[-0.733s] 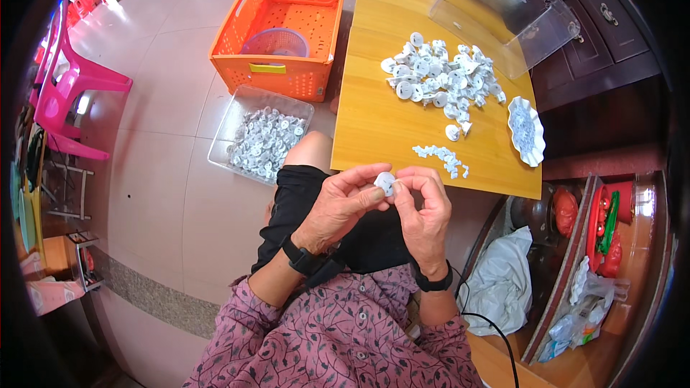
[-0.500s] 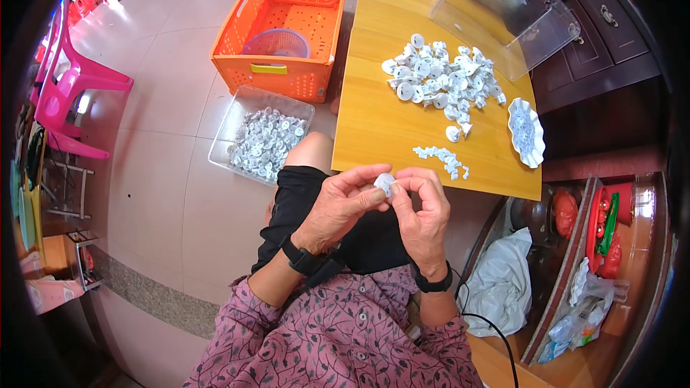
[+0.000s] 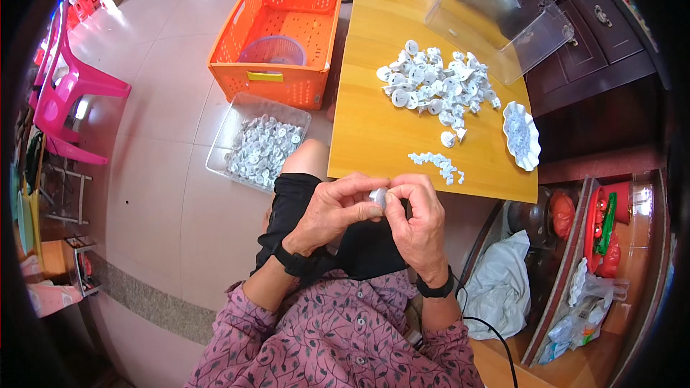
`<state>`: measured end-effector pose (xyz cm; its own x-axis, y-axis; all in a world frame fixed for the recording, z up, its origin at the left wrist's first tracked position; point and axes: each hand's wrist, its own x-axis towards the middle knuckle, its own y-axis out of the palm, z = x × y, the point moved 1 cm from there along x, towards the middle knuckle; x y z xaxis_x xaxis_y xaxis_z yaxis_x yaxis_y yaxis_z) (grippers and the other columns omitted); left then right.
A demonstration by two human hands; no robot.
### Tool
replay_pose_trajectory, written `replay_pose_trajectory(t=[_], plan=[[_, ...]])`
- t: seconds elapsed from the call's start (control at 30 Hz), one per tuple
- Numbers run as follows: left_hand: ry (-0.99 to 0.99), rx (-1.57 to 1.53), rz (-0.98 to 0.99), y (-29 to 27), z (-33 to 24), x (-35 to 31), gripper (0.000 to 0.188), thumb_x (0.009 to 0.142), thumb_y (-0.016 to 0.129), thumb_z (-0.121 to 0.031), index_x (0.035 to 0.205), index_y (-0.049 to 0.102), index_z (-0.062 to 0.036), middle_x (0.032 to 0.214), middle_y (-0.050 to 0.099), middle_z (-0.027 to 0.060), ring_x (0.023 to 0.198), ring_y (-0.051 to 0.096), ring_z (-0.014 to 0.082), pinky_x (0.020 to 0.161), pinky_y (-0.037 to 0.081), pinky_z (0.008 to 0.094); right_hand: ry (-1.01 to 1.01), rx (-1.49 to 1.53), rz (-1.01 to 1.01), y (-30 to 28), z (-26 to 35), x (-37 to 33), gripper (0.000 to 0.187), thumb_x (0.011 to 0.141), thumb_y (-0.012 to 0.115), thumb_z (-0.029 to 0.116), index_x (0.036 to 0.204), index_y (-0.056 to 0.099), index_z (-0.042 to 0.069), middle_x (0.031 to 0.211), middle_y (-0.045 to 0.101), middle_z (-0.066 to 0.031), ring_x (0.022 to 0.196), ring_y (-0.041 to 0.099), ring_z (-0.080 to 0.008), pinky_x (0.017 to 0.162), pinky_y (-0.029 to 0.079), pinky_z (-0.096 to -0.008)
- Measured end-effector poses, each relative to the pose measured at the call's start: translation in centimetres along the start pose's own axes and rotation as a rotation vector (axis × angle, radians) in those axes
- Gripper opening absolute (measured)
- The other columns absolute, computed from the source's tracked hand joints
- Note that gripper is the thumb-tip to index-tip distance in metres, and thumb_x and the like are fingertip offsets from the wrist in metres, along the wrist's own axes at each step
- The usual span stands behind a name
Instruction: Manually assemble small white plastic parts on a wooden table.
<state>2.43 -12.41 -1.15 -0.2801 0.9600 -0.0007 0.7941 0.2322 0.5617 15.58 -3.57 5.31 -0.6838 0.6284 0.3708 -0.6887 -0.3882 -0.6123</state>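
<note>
Above my lap, close to the table's near edge, my left hand (image 3: 332, 210) pinches a small round white plastic part (image 3: 378, 195) between thumb and fingers. The thumb and index finger of my right hand (image 3: 418, 224) are closed at its right side; fingertips hide much of the part. Just beyond, small white plastic pieces (image 3: 440, 164) lie in a loose row on the yellow table (image 3: 374, 129). Farther back spreads a heap of round white plastic parts (image 3: 435, 86), and two of these sit slightly apart at its near end.
A scalloped white dish (image 3: 530, 161) of small clear pieces stands at the table's right edge. On the floor to the left are a clear bin (image 3: 217, 161) of greyish-white round parts and an orange crate (image 3: 277, 86). A clear box (image 3: 535, 54) stands at the back right.
The white part is turned, showing its side instead of its round face. My right fingers have curled in closer to it. The whole view has shifted slightly.
</note>
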Motion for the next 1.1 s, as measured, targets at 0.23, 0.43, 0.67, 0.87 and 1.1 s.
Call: replay_pose_trajectory(t=[0.23,0.43,0.67,0.87,1.1], plan=[[0.024,0.094,0.047,-0.3,-0.9,0.2,0.037,0.088,0.070,0.001,0.125,0.064,0.0006,0.103,0.063,0.0045,0.091,0.065,0.0114,0.081,0.055,0.0248,0.002,0.043,-0.003,-0.1,0.7,0.2,0.010,0.083,0.065,-0.003,0.089,0.057,0.001,0.094,0.060,-0.0141,0.082,0.061,-0.0303,0.073,0.051,-0.0384],[0.008,0.053,0.027,-0.1,-1.1,0.1,0.033,0.089,0.069,0.000,0.122,0.063,0.0022,0.101,0.066,0.0054,0.088,0.066,0.0111,0.080,0.056,0.0246,-0.014,0.013,-0.010,0.2,0.7,0.1,0.009,0.084,0.065,-0.003,0.088,0.058,0.001,0.093,0.061,-0.0138,0.082,0.062,-0.0293,0.072,0.051,-0.0377],[-0.012,0.069,0.044,-0.6,-1.5,0.1,0.030,0.090,0.068,0.000,0.119,0.062,0.0041,0.099,0.069,0.0079,0.087,0.067,0.0119,0.079,0.057,0.0256,0.036,0.055,0.033,0.4,0.5,0.5,0.008,0.085,0.066,-0.003,0.089,0.059,0.000,0.092,0.061,-0.0140,0.079,0.063,-0.0265,0.069,0.051,-0.0349],[-0.001,-0.057,0.013,-0.9,-0.9,0.3,0.034,0.090,0.068,0.000,0.123,0.062,0.0041,0.102,0.069,0.0100,0.087,0.067,0.0140,0.075,0.057,0.0256,0.158,0.306,0.017,0.6,0.2,0.3,0.004,0.090,0.065,-0.001,0.093,0.063,-0.002,0.098,0.063,-0.0112,0.080,0.065,-0.0171,0.069,0.054,-0.0280],[-0.026,-0.111,-0.004,-0.9,-1.0,0.3,0.033,0.091,0.068,-0.003,0.123,0.061,0.0049,0.100,0.070,0.0103,0.087,0.068,0.0144,0.076,0.056,0.0257,0.148,0.296,0.041,0.4,0.1,0.6,0.003,0.090,0.064,-0.002,0.093,0.063,-0.002,0.100,0.063,-0.0109,0.079,0.065,-0.0149,0.068,0.054,-0.0269]])
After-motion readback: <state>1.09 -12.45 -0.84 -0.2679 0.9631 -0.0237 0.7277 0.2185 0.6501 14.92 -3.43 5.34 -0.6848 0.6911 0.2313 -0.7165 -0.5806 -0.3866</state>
